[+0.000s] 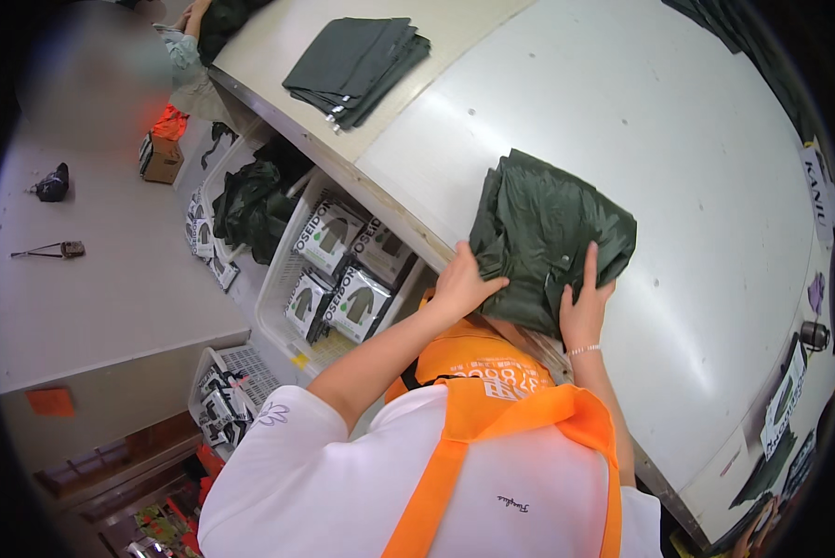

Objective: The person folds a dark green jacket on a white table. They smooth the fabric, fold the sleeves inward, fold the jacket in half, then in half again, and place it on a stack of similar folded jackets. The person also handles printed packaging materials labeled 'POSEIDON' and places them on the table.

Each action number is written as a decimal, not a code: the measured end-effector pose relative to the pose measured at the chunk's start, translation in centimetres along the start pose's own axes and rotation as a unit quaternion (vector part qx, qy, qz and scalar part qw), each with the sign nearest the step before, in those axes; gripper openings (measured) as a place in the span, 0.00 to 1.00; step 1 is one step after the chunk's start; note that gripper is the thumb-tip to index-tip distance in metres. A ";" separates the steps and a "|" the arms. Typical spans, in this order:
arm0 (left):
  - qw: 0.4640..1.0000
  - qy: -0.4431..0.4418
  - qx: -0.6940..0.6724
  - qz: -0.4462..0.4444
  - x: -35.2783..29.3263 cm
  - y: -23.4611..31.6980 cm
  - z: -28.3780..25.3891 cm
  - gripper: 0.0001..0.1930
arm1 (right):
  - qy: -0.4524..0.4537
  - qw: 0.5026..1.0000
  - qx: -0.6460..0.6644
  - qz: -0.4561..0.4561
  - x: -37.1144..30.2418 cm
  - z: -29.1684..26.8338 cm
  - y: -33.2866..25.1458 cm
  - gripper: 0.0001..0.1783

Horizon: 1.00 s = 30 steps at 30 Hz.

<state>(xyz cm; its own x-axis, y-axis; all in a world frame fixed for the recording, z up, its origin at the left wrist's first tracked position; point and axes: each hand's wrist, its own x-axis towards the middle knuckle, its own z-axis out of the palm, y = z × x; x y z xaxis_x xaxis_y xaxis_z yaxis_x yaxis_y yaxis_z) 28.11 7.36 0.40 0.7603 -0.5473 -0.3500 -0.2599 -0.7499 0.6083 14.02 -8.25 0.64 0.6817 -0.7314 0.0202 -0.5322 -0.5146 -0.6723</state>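
Note:
A dark green raincoat (pixel 548 232) of thin shiny fabric lies folded into a rough rectangle on the table before me, a small snap button showing near its middle. At its near left edge my left hand (pixel 469 282) is closed on the bunched fabric, thumb on top; some fingertips are hidden. My right hand (pixel 585 302) rests at the near right edge. Its index finger stretches flat over the cloth and the thumb is spread away from it. Farther off lies a stack of folded dark green garments (pixel 357 65), with small pale tags at one corner.
The white table (pixel 706 251) has a wooden edge close to my body. Below left, a white basket (pixel 273 288) holds several packaged garments; beside it are loose dark garments (pixel 250 200). Another basket (pixel 250 363) stands lower. A person's arm (pixel 194 19) shows at the far left.

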 end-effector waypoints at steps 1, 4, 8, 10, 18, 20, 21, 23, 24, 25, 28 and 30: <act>0.999 -0.003 0.041 -0.006 1.9 0.8 -0.7 0.34 | -0.001 0.999 -0.038 -0.015 1.9 0.5 -1.7 0.38; 0.988 0.068 0.133 0.044 7.4 0.5 -0.6 0.25 | -0.079 0.985 -0.150 -0.035 7.4 3.1 -6.5 0.25; 0.990 0.059 0.024 0.127 12.1 0.1 -2.1 0.24 | -0.141 0.941 -0.308 -0.015 12.9 6.6 -15.7 0.44; 0.972 0.042 -0.020 0.231 12.8 0.0 -2.3 0.28 | -0.187 0.914 -0.359 0.015 15.6 9.1 -17.8 0.48; 0.893 -0.412 -0.031 0.177 19.3 -2.4 -17.5 0.18 | -0.192 0.886 -0.421 -0.033 16.7 13.7 -17.5 0.50; 0.991 -0.079 0.070 0.080 24.1 -1.1 -22.4 0.12 | -0.201 0.870 -0.448 -0.046 16.2 13.8 -18.2 0.51; 0.977 0.135 -0.005 0.167 28.0 -4.7 -23.1 0.11 | -0.218 0.856 -0.465 -0.064 15.7 13.8 -18.7 0.51; 0.929 0.268 0.141 0.214 34.3 -7.9 -26.0 0.20 | -0.238 0.855 -0.450 -0.096 15.3 13.8 -18.9 0.52; 0.918 0.280 0.212 0.183 36.1 -9.2 -25.9 0.25 | -0.241 0.854 -0.448 -0.109 15.0 13.9 -18.7 0.52; 0.901 0.292 0.282 0.154 37.7 -10.4 -25.3 0.31 | -0.242 0.853 -0.446 -0.121 14.9 14.3 -18.4 0.52; 0.946 0.171 0.254 0.109 38.9 -11.2 -22.7 0.31 | -0.220 0.868 -0.424 -0.133 15.2 14.4 -17.5 0.48; 0.936 0.184 0.245 0.174 38.4 -10.9 -20.3 0.27 | -0.193 0.898 -0.366 -0.150 15.6 13.6 -16.4 0.42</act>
<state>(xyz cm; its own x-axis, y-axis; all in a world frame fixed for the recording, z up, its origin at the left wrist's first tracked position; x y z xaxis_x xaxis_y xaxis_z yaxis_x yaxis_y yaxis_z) 72.21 2.07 -5.20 0.7096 -0.6921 0.1324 -0.7026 -0.6806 0.2077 40.21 -5.14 1.96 0.8975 -0.3744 -0.2331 -0.3873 -0.9219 -0.0104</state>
